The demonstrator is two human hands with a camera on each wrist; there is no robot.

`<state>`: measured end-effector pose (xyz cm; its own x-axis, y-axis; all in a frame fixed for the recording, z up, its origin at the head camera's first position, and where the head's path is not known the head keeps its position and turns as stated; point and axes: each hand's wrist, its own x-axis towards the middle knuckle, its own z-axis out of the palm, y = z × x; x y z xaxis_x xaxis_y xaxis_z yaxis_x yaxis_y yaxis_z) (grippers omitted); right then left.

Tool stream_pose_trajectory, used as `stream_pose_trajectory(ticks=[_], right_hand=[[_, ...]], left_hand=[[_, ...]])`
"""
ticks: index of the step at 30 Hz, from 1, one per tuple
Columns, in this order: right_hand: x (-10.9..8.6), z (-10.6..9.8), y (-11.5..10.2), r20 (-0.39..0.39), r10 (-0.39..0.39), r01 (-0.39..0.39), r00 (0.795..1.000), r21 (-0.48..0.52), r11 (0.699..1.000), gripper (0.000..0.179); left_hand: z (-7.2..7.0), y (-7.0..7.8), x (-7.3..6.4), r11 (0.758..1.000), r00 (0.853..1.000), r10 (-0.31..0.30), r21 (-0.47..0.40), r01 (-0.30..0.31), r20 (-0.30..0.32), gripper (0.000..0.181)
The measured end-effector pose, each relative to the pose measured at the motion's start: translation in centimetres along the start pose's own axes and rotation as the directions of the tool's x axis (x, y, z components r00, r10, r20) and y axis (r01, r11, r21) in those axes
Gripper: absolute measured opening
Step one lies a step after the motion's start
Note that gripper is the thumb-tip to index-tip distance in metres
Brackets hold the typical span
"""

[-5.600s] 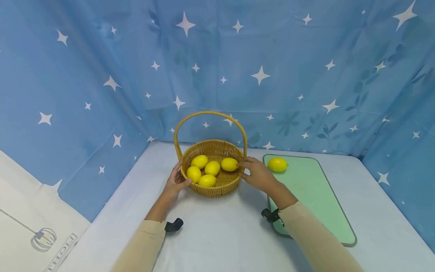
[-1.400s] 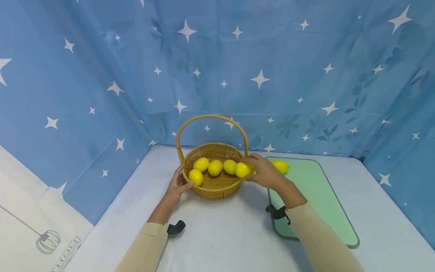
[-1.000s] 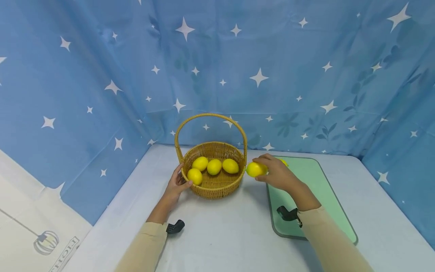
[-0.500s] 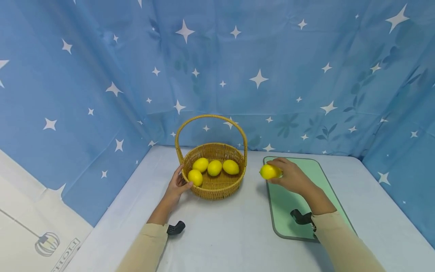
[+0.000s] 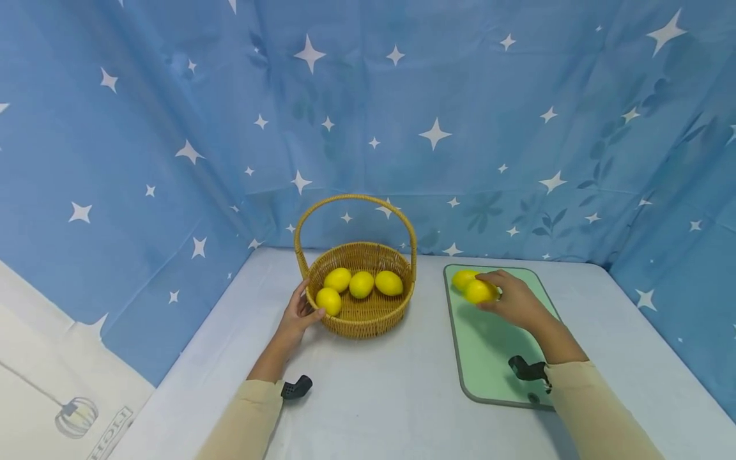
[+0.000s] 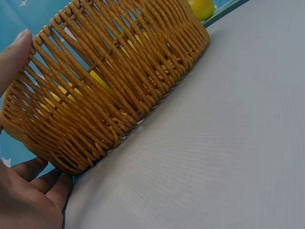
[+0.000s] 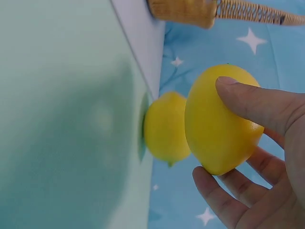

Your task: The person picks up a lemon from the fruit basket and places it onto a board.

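Observation:
My right hand holds a yellow lemon between thumb and fingers, raised over the far part of a green cutting board. Just behind it, a second lemon lies on that board; the right wrist view shows the held lemon partly covering the resting lemon. On the left, my left hand grips the side of a wicker basket, thumb at the rim and fingers against its lower outside. Several lemons sit inside the basket.
The basket's tall arched handle stands upright. A white-covered table runs between basket and board. Behind and at the sides hangs a blue star-patterned curtain. Both wrists wear a black camera mount.
A lemon has left the basket in my right hand and moved right, over the cutting board. The left hand has stayed at the basket's side.

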<state>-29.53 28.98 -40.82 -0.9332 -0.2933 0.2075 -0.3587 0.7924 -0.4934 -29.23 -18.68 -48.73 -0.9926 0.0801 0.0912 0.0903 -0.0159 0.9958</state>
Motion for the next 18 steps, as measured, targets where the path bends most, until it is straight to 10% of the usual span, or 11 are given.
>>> stream_pose_trajectory(ticks=[18], right_hand=[[-0.7, -1.4, 4.4, 0.021, 0.098, -0.098, 0.995, 0.035, 0.995, 0.064]], left_hand=[[0.0, 0.1, -0.3, 0.999, 0.999, 0.027, -0.018, -0.026, 0.031, 0.084]])
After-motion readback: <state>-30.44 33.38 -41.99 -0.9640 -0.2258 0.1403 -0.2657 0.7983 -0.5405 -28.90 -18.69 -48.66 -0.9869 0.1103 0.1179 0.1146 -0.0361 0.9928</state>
